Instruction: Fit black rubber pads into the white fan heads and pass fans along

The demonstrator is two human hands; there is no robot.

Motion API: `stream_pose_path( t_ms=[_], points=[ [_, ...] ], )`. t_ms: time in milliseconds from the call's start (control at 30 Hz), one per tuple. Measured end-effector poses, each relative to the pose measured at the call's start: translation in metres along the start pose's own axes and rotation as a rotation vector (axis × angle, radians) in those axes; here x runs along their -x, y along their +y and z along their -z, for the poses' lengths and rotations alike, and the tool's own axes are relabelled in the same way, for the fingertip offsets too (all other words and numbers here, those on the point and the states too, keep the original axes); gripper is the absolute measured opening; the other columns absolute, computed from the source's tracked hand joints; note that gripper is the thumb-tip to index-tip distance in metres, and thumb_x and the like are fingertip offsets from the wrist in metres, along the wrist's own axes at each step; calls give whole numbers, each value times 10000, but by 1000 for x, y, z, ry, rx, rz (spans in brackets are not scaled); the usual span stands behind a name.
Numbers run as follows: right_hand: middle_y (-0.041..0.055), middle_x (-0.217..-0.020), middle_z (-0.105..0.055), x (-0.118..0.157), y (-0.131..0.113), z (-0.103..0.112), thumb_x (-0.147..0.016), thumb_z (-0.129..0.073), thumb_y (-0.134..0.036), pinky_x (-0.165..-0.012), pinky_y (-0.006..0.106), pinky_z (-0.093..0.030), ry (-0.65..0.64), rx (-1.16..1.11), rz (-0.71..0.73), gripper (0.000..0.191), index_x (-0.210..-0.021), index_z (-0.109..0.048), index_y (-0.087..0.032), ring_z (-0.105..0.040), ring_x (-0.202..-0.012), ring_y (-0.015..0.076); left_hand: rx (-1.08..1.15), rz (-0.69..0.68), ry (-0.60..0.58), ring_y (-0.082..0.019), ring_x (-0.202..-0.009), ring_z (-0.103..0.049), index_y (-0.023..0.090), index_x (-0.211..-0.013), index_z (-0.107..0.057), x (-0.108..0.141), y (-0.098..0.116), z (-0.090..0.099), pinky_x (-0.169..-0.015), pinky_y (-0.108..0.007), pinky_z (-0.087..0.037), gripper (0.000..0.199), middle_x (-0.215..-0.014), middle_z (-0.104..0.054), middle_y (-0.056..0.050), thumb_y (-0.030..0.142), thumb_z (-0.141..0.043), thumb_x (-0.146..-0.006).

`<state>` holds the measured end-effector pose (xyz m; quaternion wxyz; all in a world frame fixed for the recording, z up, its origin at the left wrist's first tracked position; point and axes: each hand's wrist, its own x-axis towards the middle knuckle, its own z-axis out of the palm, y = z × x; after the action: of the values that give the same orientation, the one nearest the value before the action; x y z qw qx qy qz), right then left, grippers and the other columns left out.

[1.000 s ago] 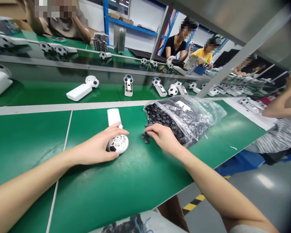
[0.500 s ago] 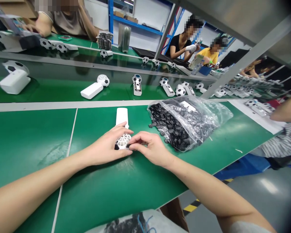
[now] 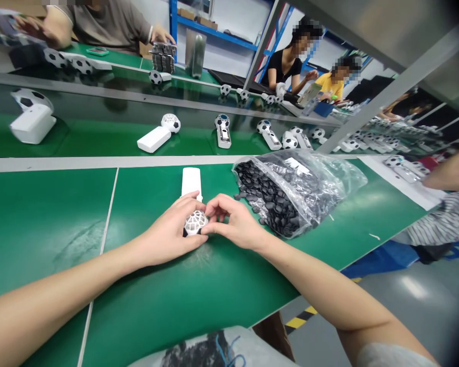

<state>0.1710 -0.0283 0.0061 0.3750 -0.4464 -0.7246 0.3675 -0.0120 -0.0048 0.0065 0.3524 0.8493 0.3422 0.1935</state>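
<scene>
A white device with a football-patterned ball head [image 3: 196, 223] lies on the green table, its plain white handle [image 3: 191, 182] pointing away from me. My left hand [image 3: 172, 229] wraps round the ball from the left, fingers over its far side and thumb along the near side. The top of the ball shows an open white lattice, with a black patch at its lower left. My right hand [image 3: 233, 219] is closed at the ball's right edge, thumb and bent fingers touching it. Whatever sits between those fingertips is hidden.
Right of my hands lies a clear plastic bag [image 3: 290, 193] spilling small black pieces [image 3: 248, 188]. Beyond the table edge, a green belt [image 3: 110, 140] carries several similar devices [image 3: 155, 138]. Co-workers sit across and at the right; one hand [image 3: 162, 35] touches stacked metallic parts [image 3: 163, 57].
My right fingers have shifted slightly up the ball's edge, and the black piece seen in their pinch no longer shows. Near-belt devices moved right, far ones left. A co-worker's hand came down onto the stack.
</scene>
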Motion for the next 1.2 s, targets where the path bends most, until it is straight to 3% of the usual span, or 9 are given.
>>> stream_pose_path(
  t_ms=[200, 467, 533, 633, 767, 900, 1000, 1100, 1200],
  points=[
    [-16, -845, -474, -2, 10, -1, -717, -712, -290, -642, 243, -463, -68, -115, 28, 232, -834, -538, -190, -513, -693, 95, 39, 19, 11, -264, -1362, -196, 220, -1065, -502, 1, -2, -1, -1079, -472, -254, 353, -1322, -455, -83, 348, -566, -741],
    [-23, -767, -491, 0, 12, -1, -772, -649, -310, -608, 225, -448, -13, -39, -25, 181, -793, -530, -175, -495, -653, 93, 15, 18, -38, -277, -1338, -253, 240, -1058, -505, 0, -2, 3, -1059, -478, -279, 342, -1357, -425, -66, 295, -547, -723],
    [-19, -735, -535, -3, 19, 14, -823, -589, -297, -627, 236, -451, 29, 113, -84, 139, -780, -547, -171, -520, -659, 104, -15, 28, -53, -296, -1314, -301, 246, -1060, -507, 0, -3, 4, -1047, -482, -294, 369, -1396, -378, -67, 280, -552, -696],
    [31, -841, -585, -7, 30, 41, -828, -587, -216, -691, 268, -456, 118, 590, -182, 63, -847, -611, -161, -560, -730, 132, -34, 38, -40, -297, -1306, -314, 244, -1057, -505, 0, -3, 5, -1050, -476, -288, 380, -1389, -383, -73, 259, -541, -679],
    [93, -906, -604, -6, 40, 58, -840, -565, -164, -786, 314, -446, 32, 870, -185, 116, -911, -651, -134, -566, -885, 202, -24, -9, -99, -280, -1327, -268, 247, -1067, -490, -1, -4, 9, -1060, -463, -271, 377, -1356, -408, -69, 251, -534, -693],
    [103, -891, -607, -2, 46, 57, -865, -487, -114, -815, 346, -438, -12, 913, -134, 176, -922, -652, -137, -559, -909, 223, -36, -36, -159, -279, -1304, -271, 273, -1086, -499, -1, -6, 15, -1054, -459, -277, 400, -1330, -366, -50, 227, -543, -691],
    [111, -941, -607, -1, 45, 54, -874, -425, -73, -802, 346, -452, 13, 917, -108, 240, -992, -624, -136, -570, -909, 212, -77, 99, -121, -307, -1184, -381, 301, -1121, -520, 0, -8, 26, -980, -475, -355, 464, -1190, -389, -54, 306, -610, -666],
    [70, -937, -630, -1, 33, 46, -851, -482, -81, -778, 312, -479, 79, 732, -74, 207, -1003, -600, -157, -598, -860, 171, -9, 199, -191, -249, -972, -522, 315, -1209, -479, 2, -12, 46, -820, -376, -468, 559, -1102, -426, -41, 383, -628, -674],
    [11, -819, -652, -4, 12, 32, -802, -578, -97, -720, 271, -492, 63, 454, 9, 126, -889, -622, -178, -610, -757, 137, 20, 149, -314, -222, -930, -551, 344, -1200, -493, 2, -17, 66, -775, -317, -472, 525, -1148, -458, -20, 332, -615, -690]
  ],
)
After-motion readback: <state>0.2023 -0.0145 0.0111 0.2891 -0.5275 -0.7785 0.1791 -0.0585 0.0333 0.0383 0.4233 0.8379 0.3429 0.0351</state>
